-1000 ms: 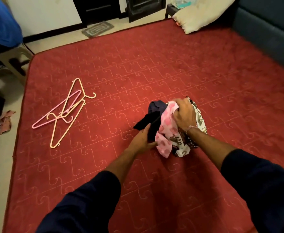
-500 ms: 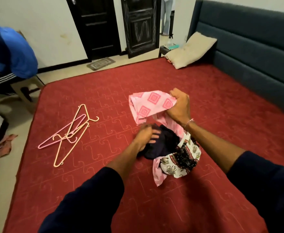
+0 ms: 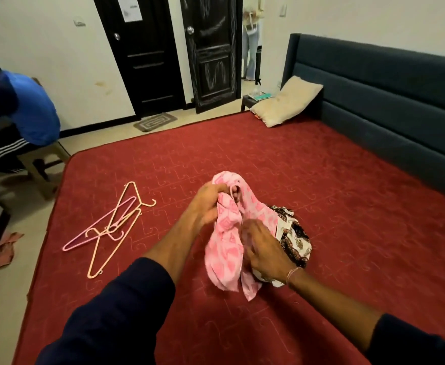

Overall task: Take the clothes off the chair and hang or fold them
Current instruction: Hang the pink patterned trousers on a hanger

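1. The red bed (image 3: 321,206) fills the middle of the room.
2. The hangers (image 3: 110,227) lie on the left side of the bed, nearer the left hand (image 3: 208,204).
3. The pink cloth (image 3: 229,233) hangs top to bottom between both hands, above the bed.
4. The left hand grips its top; the right hand (image 3: 263,248) grips lower down.
5. A patterned cloth (image 3: 295,233) sits just right.

Both hands now on the pink cloth.
The left hand (image 3: 207,204) rises from the dark garment to grip the pink cloth (image 3: 226,241); the right hand (image 3: 264,252) drops lower.
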`<state>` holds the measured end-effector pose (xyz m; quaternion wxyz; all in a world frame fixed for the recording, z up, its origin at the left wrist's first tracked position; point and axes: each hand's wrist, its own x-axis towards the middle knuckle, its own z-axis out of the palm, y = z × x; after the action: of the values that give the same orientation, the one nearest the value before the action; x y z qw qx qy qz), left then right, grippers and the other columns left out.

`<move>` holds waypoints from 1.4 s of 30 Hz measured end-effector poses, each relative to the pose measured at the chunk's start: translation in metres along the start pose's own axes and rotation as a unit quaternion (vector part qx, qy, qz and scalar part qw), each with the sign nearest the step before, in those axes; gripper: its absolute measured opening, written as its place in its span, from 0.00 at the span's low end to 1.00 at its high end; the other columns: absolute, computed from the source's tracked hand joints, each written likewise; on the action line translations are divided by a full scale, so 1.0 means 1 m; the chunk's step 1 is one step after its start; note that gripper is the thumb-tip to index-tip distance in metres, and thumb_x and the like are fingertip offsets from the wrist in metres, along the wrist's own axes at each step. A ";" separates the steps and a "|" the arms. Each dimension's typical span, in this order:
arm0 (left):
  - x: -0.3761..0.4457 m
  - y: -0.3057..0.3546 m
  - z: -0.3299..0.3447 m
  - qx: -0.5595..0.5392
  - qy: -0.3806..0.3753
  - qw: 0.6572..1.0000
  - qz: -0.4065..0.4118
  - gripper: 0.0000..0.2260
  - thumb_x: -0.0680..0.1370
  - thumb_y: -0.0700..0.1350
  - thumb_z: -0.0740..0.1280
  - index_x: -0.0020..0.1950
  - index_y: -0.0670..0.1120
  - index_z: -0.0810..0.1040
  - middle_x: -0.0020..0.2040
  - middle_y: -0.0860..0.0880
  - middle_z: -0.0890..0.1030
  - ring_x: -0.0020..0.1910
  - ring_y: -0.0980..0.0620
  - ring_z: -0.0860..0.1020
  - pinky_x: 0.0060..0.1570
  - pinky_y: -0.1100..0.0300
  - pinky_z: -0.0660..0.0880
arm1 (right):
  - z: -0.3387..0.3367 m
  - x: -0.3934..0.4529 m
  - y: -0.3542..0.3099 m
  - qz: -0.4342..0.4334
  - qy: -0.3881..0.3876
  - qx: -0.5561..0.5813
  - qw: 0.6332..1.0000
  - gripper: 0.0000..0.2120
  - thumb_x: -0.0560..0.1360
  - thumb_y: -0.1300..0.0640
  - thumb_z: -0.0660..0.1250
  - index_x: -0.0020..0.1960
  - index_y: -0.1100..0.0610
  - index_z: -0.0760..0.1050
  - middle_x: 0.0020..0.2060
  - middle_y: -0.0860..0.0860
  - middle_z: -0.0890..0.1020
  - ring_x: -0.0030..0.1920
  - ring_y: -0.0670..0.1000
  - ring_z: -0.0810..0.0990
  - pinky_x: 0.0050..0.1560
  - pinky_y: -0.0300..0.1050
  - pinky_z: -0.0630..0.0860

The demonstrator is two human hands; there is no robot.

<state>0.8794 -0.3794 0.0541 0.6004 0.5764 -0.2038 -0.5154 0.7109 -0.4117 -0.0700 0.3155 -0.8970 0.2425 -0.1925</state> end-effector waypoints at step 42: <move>-0.110 0.079 -0.173 0.110 -0.014 0.989 0.097 0.09 0.75 0.43 0.73 0.52 0.41 0.82 0.46 0.42 0.84 0.44 0.44 0.82 0.50 0.48 0.79 | -0.056 0.061 -0.111 0.240 -0.343 0.339 0.843 0.14 0.79 0.57 0.66 0.56 0.68 0.76 0.43 0.55 0.83 0.43 0.53 0.84 0.46 0.53 0.82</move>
<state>1.0123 -0.2180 0.1200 0.5779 0.6092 -0.3221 -0.4372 0.7675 -0.3967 0.0551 0.6992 -0.6569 0.2458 0.1390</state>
